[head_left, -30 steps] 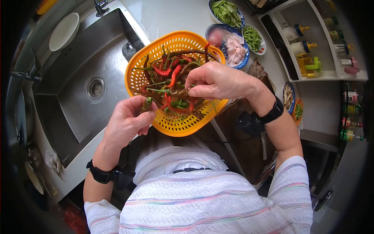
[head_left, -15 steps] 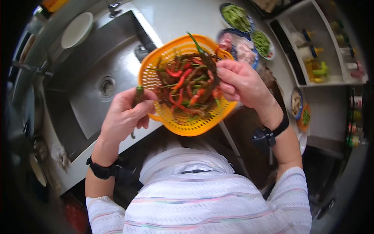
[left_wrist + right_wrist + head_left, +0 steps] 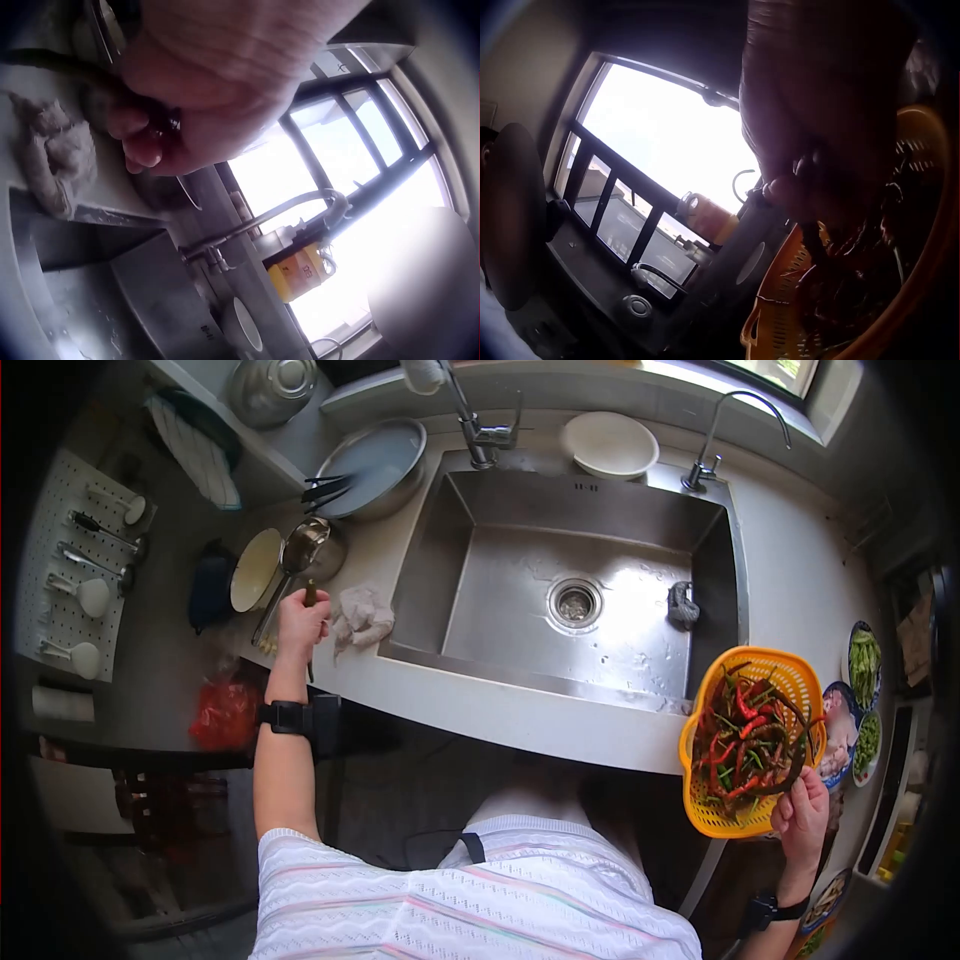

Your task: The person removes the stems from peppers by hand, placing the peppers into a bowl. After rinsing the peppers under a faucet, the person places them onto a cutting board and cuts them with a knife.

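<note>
At the left of the head view, my left hand (image 3: 303,622) grips a long dark green chili pepper (image 3: 56,63), whose ends stick out above and below the fist. A crumpled pale cloth (image 3: 362,618) lies just beside that hand on the counter. Over at the right, my right hand (image 3: 802,815) pinches a long dark chili pepper (image 3: 797,765) at the near right rim of a yellow colander (image 3: 703,815). Red, green and brownish chili peppers (image 3: 740,735) fill the colander. In the right wrist view, the dim right hand (image 3: 817,150) hangs over the peppers.
A steel sink (image 3: 520,575) lies between the hands, with a faucet (image 3: 485,435) behind it. A ladle (image 3: 300,550), a cream bowl (image 3: 257,570) and a large steel basin (image 3: 375,470) stand at the left. Dishes of cut greens (image 3: 864,665) and pale meat (image 3: 838,735) sit right of the colander.
The view has swung left. My left hand has moved away from the colander across to the far side of the sink, carrying its pepper. My right hand has stayed by the colander with its dark pepper.
</note>
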Motion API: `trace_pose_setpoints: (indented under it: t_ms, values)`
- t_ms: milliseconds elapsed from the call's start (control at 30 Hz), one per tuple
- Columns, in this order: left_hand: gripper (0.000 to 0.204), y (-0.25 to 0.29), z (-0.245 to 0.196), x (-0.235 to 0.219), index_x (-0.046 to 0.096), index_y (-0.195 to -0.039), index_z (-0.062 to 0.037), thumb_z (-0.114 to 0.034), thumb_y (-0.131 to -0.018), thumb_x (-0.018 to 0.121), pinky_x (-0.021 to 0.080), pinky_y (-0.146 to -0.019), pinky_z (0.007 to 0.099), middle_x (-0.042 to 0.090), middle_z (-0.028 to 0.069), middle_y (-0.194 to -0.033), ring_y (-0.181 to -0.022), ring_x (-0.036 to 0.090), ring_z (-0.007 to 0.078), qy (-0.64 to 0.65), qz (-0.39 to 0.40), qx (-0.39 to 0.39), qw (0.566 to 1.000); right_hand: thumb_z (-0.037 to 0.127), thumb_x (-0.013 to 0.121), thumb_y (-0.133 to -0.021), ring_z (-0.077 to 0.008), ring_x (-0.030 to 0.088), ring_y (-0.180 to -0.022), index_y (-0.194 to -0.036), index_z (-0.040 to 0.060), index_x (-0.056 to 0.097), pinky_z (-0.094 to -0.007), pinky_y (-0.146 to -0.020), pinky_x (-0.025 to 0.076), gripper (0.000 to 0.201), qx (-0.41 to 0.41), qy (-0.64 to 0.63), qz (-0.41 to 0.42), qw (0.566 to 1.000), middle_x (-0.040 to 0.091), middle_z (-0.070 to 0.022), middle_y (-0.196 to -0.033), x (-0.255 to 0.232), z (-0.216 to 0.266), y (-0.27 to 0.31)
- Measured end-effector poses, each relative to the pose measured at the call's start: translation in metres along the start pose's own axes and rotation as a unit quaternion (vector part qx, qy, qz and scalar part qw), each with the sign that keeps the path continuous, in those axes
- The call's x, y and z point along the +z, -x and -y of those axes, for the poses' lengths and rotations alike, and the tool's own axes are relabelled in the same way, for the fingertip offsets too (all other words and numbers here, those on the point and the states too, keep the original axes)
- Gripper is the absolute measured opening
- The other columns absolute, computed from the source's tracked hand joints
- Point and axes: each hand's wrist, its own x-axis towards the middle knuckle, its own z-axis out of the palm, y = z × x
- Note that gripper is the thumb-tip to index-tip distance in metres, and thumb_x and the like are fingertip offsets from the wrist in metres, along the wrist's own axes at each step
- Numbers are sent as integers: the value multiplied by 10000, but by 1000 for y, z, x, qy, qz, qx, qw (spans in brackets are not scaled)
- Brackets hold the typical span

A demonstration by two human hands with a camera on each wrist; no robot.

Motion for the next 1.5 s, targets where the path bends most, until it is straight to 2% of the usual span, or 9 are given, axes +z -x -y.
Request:
trace_pose_setpoints:
  t_ms: [133,200,400,600,867,1167,1267,1333,1500]
  values:
    - [270,-104,56,-94,614,-1007,-24,-130,-764,562,505,-640,419,635,133,-745,-704,633,330,-348,-318,140,871,145,459,-949,-33,365,-383,-1017,64,499,-169,-332,317,113,-20,55,-33,998,431,35,-558,-1,-3,4]
    - [298,-129,48,-144,605,-1046,-32,-154,-789,518,458,-818,444,616,177,-990,-959,570,376,-416,-381,29,825,160,457,-951,-34,346,-381,-1021,87,505,-170,-326,293,112,-28,56,-96,993,391,51,-540,-1,-5,3]
    - [399,-328,217,-383,535,-1109,26,-119,-738,503,504,-768,439,586,268,-1038,-895,600,389,-505,-277,55,816,206,433,-961,-47,376,-444,-1056,119,491,-180,-400,321,141,16,82,-126,989,397,58,-583,2,-2,9]
    - [506,-323,199,-365,342,-1351,-109,-201,-869,465,356,-325,278,564,107,-751,-418,510,168,-272,-205,-116,933,195,505,-931,-82,451,-456,-1047,107,525,-193,-419,364,147,32,90,-183,978,479,27,-612,9,-4,4]
    - [440,-308,205,-390,495,-1256,-79,-273,-871,581,462,-540,234,554,76,-1156,-701,545,148,-180,-250,-110,945,159,526,-909,-77,520,-533,-1010,84,563,-187,-438,414,131,54,164,-191,966,547,10,-689,59,-3,-4]
    - [412,-133,115,-326,518,-1220,5,-283,-926,519,497,-682,256,559,116,-1194,-897,568,135,-261,-216,140,930,139,537,-870,-14,463,-505,-918,81,561,-154,-417,358,79,21,270,-187,944,520,43,-641,72,-11,-14]
    - [317,10,-27,-169,641,-1025,-28,-249,-803,691,494,-728,281,673,93,-934,-768,629,257,-299,-235,302,874,179,613,-839,1,470,-515,-860,80,569,-158,-416,348,110,-31,320,-203,925,550,32,-666,77,-7,-21]
    - [325,-45,29,-178,535,-1196,-26,-194,-918,545,462,-709,229,578,40,-1085,-864,543,99,-105,-55,327,938,217,653,-820,-14,519,-574,-859,52,576,-186,-456,394,187,-56,339,-148,928,574,21,-693,76,1,-32]
    - [160,40,-68,36,576,-1038,-10,-86,-902,545,379,-626,174,505,-19,-876,-726,471,51,-18,193,310,931,321,675,-752,-264,629,-791,-930,47,628,-374,-678,487,330,-162,683,-18,712,646,-115,-798,94,18,-78]
